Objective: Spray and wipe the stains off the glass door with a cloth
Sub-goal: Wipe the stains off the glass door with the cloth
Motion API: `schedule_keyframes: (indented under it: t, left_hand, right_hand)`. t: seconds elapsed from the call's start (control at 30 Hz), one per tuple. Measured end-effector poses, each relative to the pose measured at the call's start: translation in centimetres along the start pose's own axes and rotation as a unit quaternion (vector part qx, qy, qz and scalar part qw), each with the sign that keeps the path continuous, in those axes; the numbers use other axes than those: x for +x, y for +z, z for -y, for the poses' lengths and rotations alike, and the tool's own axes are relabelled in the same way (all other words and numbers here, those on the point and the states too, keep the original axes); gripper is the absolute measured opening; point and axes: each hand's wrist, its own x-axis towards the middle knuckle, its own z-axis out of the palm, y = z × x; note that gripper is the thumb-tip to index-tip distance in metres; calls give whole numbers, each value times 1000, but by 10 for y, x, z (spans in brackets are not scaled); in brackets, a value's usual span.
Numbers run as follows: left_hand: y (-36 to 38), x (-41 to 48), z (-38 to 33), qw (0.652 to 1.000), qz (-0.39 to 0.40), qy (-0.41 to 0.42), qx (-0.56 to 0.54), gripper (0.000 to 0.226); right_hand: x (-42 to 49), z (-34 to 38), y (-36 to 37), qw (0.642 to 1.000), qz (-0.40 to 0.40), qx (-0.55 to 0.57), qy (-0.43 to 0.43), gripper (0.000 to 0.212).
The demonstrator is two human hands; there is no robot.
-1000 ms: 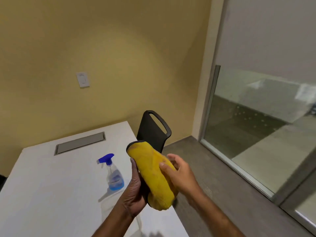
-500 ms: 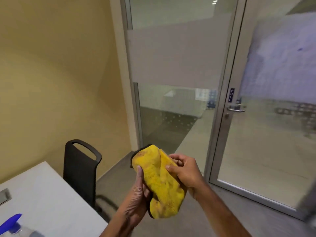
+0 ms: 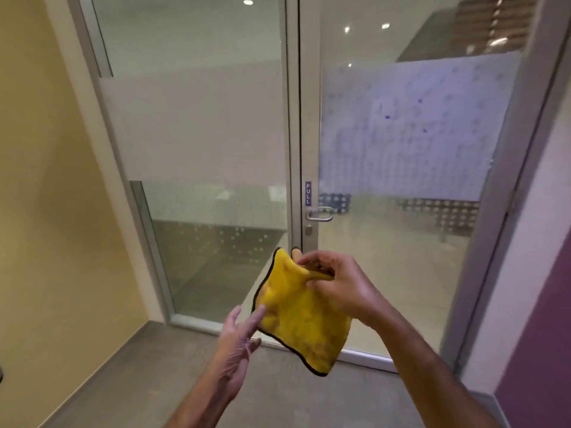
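A yellow cloth (image 3: 304, 319) with a black edge hangs unfolded in front of me. My right hand (image 3: 335, 284) pinches its top edge. My left hand (image 3: 238, 338) is open, its fingertips touching the cloth's left edge. The glass door (image 3: 401, 149) stands shut ahead on the right. Its frosted band is covered with bluish droplets and several purple spots. A metal lever handle (image 3: 319, 214) sits under a small PULL label. The spray bottle is out of view.
A fixed glass panel (image 3: 200, 134) with a frosted band stands left of the door. A yellow wall (image 3: 40, 211) runs along the left, a purple wall (image 3: 543, 319) on the right. Grey floor (image 3: 139, 381) lies between me and the door.
My view has turned right from the table to face the door. The cloth has gone from bunched in both hands to spread open, held by the right hand; the left hand has let go.
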Motion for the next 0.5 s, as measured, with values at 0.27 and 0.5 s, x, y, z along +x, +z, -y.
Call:
schedule_keyframes:
  t: [0.27,0.5]
  left_hand:
    - [108,71,-18,905,148,214,337,114]
    - [191,131,-7,850,259,228,398,31]
  right_hand:
    - [18,-40,-105,985,73,-154,0,44]
    - [38,-90,-154,980,72,-182,42,48]
